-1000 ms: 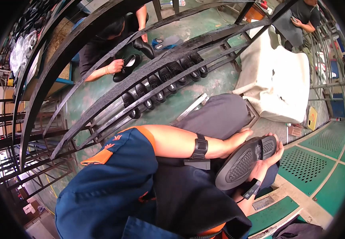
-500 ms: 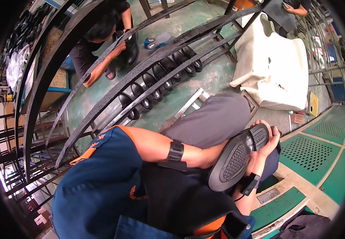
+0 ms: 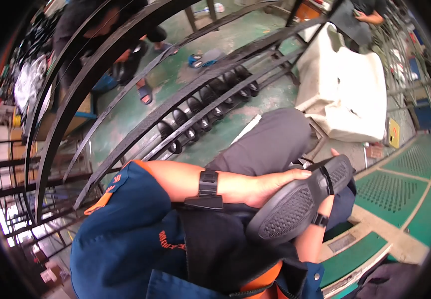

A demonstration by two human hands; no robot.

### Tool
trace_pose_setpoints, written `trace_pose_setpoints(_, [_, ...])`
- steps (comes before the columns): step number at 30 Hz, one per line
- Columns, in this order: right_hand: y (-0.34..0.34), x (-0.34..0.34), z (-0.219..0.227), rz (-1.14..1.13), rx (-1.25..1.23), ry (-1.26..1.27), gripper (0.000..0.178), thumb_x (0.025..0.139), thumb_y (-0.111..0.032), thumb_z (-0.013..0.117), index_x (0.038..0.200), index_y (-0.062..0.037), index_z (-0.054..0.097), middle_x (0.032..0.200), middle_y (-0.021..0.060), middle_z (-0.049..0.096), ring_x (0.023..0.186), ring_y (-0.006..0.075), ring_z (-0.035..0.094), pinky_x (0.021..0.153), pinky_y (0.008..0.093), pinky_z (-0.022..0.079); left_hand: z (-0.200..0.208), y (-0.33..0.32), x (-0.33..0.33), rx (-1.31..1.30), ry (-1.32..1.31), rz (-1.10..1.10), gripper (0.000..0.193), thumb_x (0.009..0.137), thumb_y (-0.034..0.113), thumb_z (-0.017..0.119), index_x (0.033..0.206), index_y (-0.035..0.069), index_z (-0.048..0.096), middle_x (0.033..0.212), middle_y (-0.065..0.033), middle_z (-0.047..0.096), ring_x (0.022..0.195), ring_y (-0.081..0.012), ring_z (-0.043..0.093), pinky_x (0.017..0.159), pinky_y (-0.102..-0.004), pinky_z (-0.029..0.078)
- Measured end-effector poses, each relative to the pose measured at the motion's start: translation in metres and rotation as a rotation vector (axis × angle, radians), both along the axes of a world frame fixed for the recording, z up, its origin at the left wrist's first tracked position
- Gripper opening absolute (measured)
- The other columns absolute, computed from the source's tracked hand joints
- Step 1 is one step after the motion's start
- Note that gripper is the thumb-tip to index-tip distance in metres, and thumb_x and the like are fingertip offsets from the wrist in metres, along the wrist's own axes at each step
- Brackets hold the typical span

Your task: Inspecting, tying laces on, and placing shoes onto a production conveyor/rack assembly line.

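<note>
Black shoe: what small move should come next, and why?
Perhaps slide the left hand toward the dark band crossing the sole: its thumb lies at the sole's edge close by, while the right hand is mostly hidden behind the shoe.

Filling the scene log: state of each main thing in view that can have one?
Held shoe: tilted, sole toward camera
Left hand: gripping the shoe's side
Right hand: at the shoe, mostly hidden behind it
Black band: across the sole's narrow part
Black shoes: lined up in a row
Pale cover: draped, creased
</note>
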State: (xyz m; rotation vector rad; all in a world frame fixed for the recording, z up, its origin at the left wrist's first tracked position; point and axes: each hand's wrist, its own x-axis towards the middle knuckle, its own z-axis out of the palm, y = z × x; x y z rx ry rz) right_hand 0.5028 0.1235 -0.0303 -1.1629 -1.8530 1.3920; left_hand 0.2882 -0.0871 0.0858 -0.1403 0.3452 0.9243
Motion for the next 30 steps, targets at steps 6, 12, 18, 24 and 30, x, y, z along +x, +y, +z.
trace_pose_setpoints(6, [-0.043, 0.008, 0.029, -0.180, -0.890, 0.601, 0.057, 0.099, -0.037, 0.061, 0.140, 0.0009, 0.053, 0.132, 0.0129, 0.064, 0.116, 0.0247, 0.064, 0.100, 0.0401, 0.053, 0.006, -0.003, -0.013, 0.038, 0.028, 0.090, 0.064, 0.090, 0.048, 0.068, 0.129, -0.002, 0.060, 0.122, -0.0169, 0.068, 0.105, -0.0283, 0.068, 0.095, -0.0445, 0.053])
trace_pose_setpoints(12, [-0.065, 0.008, 0.061, 0.511, -1.014, 1.032, 0.093, 0.075, -0.044, 0.085, 0.143, 0.0042, 0.043, 0.119, 0.0276, 0.064, 0.099, 0.0343, 0.070, 0.084, 0.0389, 0.060, 0.057, 0.045, -0.055, 0.481, 0.223, 0.409, 0.090, 0.081, 0.054, 0.071, 0.144, -0.005, 0.045, 0.138, -0.0270, 0.056, 0.118, -0.0388, 0.062, 0.104, -0.0511, 0.050])
trace_pose_setpoints(18, [-0.007, -0.043, 0.130, 0.015, -0.732, 0.946, 0.066, 0.090, -0.027, 0.070, 0.145, -0.0004, 0.044, 0.132, 0.0265, 0.060, 0.104, 0.0321, 0.069, 0.088, 0.0420, 0.060, 0.051, 0.006, -0.097, 0.492, 0.451, 0.545, 0.113, 0.074, 0.056, 0.079, 0.159, 0.007, 0.024, 0.154, -0.0337, 0.033, 0.138, -0.0515, 0.042, 0.112, -0.0588, 0.042])
trace_pose_setpoints(24, [0.034, -0.126, 0.101, 0.011, -0.854, 0.798, 0.049, 0.102, -0.041, 0.055, 0.132, -0.0018, 0.055, 0.109, 0.0155, 0.066, 0.104, 0.0285, 0.067, 0.081, 0.0403, 0.058, 0.058, -0.032, -0.112, 0.654, 1.241, 0.861, 0.130, 0.066, 0.044, 0.087, 0.163, 0.010, 0.008, 0.164, -0.0164, 0.026, 0.148, -0.0293, 0.034, 0.120, -0.0440, 0.031])
trace_pose_setpoints(30, [-0.092, -0.190, 0.147, 0.536, -0.882, 0.477, 0.053, 0.105, -0.036, 0.050, 0.145, -0.0003, 0.052, 0.143, 0.0110, 0.057, 0.133, 0.0203, 0.052, 0.113, 0.0347, 0.038, 0.068, -0.049, -0.127, 1.016, 2.317, 0.495, 0.044, 0.081, 0.037, 0.079, 0.104, 0.001, 0.069, 0.101, -0.0145, 0.068, 0.097, -0.0347, 0.067, 0.089, -0.0439, 0.050])
